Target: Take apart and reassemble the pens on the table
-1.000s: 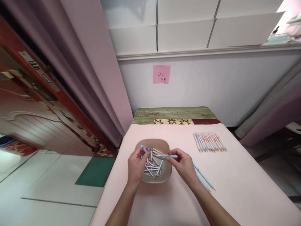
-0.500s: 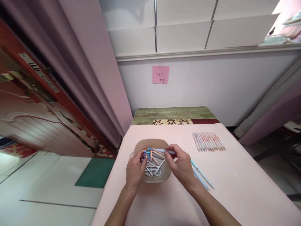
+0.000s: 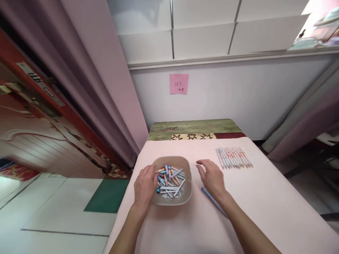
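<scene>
A beige plastic basin [image 3: 186, 197] stands on the table, holding a jumble of blue and orange-brown pen parts [image 3: 166, 176] and white thin tubes [image 3: 169, 189]. My left hand [image 3: 145, 187] is at the basin's left side, fingers curled over the rim. To the right of the basin, my right hand [image 3: 212, 176] hovers with thumb and index finger apart and nothing between them. Below that hand, a blue pen [image 3: 214, 201] lies on the cloth, partly hidden by my right forearm.
Several slim pens [image 3: 234, 158] lie in a neat row at the table's far right. A pale pink cloth [image 3: 169, 233] covers most of the green table [image 3: 193, 126]. Behind it is a wall with a pink note [image 3: 179, 84]; a curtain and red door [image 3: 39, 134] are on the left.
The pale pen part in my right hand and the small blue piece in my left have been let go. My right hand moved right, away from the basin; my left moved to its rim.
</scene>
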Demonstrator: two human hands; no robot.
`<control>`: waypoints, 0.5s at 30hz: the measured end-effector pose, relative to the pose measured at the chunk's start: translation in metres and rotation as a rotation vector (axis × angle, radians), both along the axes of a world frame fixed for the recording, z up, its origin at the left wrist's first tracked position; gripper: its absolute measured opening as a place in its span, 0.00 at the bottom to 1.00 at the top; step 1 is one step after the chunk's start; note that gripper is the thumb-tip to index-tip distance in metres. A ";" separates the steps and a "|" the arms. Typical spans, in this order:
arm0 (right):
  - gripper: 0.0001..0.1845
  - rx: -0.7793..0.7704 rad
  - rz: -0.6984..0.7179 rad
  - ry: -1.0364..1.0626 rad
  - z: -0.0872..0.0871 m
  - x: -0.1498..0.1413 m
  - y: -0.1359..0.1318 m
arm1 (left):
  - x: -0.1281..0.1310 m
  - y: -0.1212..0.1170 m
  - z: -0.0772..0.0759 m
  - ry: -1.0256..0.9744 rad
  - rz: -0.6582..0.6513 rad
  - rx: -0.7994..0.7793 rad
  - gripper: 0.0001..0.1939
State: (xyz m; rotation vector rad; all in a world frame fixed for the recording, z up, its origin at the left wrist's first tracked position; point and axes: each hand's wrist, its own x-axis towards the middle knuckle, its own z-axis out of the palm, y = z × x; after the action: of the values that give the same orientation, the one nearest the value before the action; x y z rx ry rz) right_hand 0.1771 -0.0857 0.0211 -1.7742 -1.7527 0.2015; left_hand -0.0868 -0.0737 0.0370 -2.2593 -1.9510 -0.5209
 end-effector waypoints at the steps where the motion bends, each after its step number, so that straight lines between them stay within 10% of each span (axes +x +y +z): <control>1: 0.13 -0.083 -0.071 -0.033 0.000 0.015 -0.009 | -0.003 -0.001 -0.003 0.009 0.027 0.006 0.16; 6: 0.14 -0.566 -0.221 -0.238 -0.014 0.067 -0.059 | -0.013 -0.007 -0.022 -0.048 0.159 -0.143 0.19; 15: 0.13 -0.633 -0.216 -0.304 -0.024 0.077 -0.072 | -0.010 -0.019 -0.017 -0.211 0.144 -0.078 0.22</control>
State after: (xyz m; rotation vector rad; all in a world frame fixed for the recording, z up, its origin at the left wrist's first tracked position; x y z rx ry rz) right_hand 0.2538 -0.1577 -0.0030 -2.5453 -1.8053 0.4535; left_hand -0.0971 -0.0930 0.0200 -2.1626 -2.2508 -0.7023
